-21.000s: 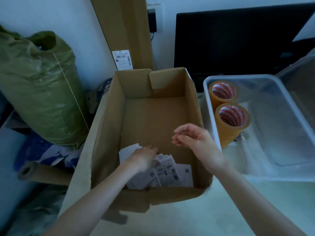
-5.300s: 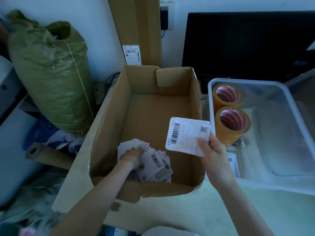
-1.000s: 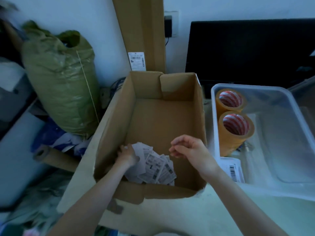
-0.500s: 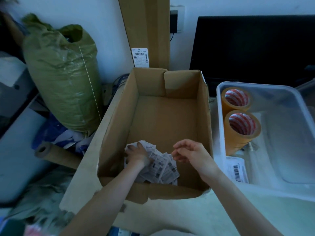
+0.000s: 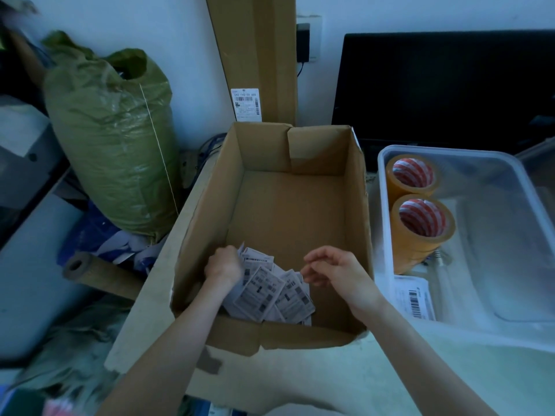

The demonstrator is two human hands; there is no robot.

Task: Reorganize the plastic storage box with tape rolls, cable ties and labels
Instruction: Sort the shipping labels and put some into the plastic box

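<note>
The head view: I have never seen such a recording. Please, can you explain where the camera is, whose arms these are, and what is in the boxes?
There is no machine here. A person wears one camera on the head, so it looks down at that person's own arms. The left hand reaches into an open cardboard box and rests on a loose pile of printed barcode labels; whether it grips any is hidden. The right hand hovers above the pile, fingers loosely curled, holding nothing. Beside it is a clear plastic storage box with two rolls of yellowish tape and one label lying flat.
</note>
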